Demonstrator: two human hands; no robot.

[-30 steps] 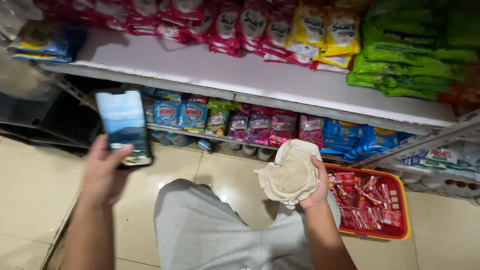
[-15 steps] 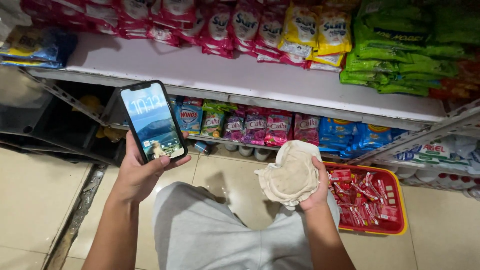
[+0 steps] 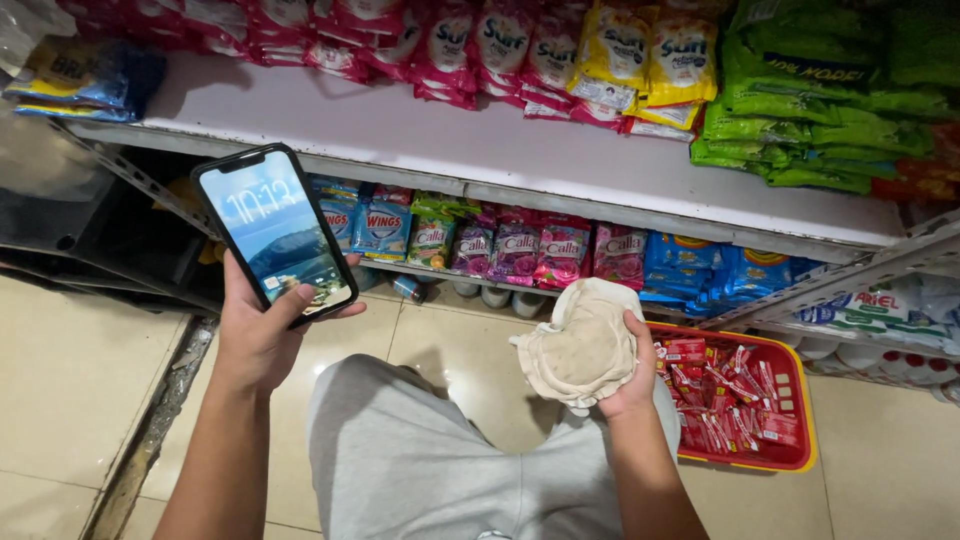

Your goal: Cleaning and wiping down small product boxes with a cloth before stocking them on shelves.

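Raised nearer, left hand [image 3: 258, 335] grips phone [image 3: 274, 233]; right hand [image 3: 628, 375] clutches cloth [image 3: 578, 345] below shelf edge [image 3: 600, 205].

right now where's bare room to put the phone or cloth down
The white shelf has a bare front strip below the sachet rows. Floor tiles left of the knees are bare too. Crowded: the lower shelf packets and the red basket, full of sachets. Left hand holds the phone, right hand the cloth.
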